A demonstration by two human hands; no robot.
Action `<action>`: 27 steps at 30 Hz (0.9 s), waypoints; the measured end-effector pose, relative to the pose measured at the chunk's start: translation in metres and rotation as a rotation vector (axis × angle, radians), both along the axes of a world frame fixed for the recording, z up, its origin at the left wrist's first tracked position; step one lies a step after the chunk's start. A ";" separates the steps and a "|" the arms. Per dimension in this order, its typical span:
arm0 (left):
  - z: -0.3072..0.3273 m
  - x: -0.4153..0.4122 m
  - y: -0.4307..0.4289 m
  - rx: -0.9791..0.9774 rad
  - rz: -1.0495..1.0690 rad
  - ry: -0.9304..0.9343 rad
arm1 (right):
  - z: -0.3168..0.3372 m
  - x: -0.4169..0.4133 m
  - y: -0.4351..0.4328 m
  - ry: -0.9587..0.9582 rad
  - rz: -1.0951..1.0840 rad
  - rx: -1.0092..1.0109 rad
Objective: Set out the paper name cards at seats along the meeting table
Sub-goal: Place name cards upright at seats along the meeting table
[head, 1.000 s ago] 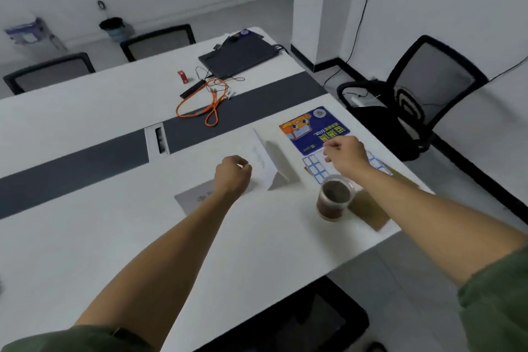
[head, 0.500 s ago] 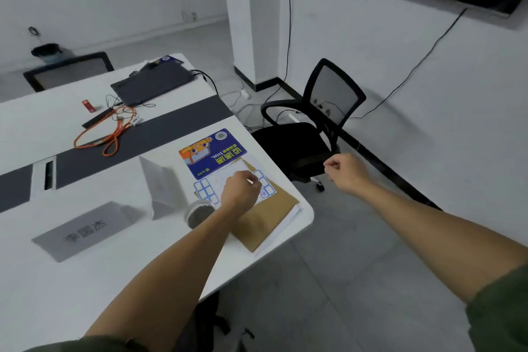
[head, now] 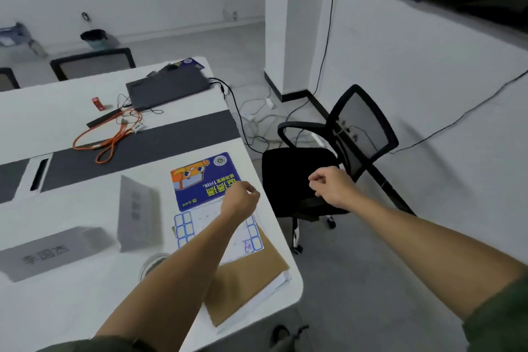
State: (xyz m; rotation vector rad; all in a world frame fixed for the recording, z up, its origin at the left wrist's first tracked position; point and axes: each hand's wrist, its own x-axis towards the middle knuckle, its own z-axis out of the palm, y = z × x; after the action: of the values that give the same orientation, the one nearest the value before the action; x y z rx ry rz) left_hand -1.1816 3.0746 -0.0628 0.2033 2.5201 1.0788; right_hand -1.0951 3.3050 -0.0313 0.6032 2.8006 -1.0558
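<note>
- name card [head: 48,251] low on the meeting table [head: 71,311], printed face up; second name card [head: 137,214] upright just beyond it
- left hand [head: 240,197] over a blue booklet [head: 200,180]; fingers curled, nothing visible in them
- right hand [head: 331,186] off the table, above the office chair [head: 285,171]; fingers curled, holding nothing

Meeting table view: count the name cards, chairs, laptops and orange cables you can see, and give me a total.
Name cards: 2
Chairs: 3
Laptops: 1
Orange cables: 1
Total: 7
</note>
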 end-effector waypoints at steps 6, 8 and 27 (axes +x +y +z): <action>-0.001 -0.035 -0.005 -0.006 0.219 -0.040 | 0.009 -0.098 0.008 -0.038 0.169 0.009; -0.005 -0.044 -0.012 0.000 0.326 -0.039 | 0.003 -0.134 0.002 -0.054 0.252 0.002; 0.001 -0.014 -0.060 0.109 1.313 -0.154 | -0.046 -0.314 -0.147 -0.268 0.993 -0.030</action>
State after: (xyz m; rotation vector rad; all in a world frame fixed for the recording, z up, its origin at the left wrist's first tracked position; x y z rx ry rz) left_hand -1.1959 3.0142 -0.0616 -1.6182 2.2891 1.5054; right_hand -1.4092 3.1582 -0.0774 -0.5764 2.3125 -0.7027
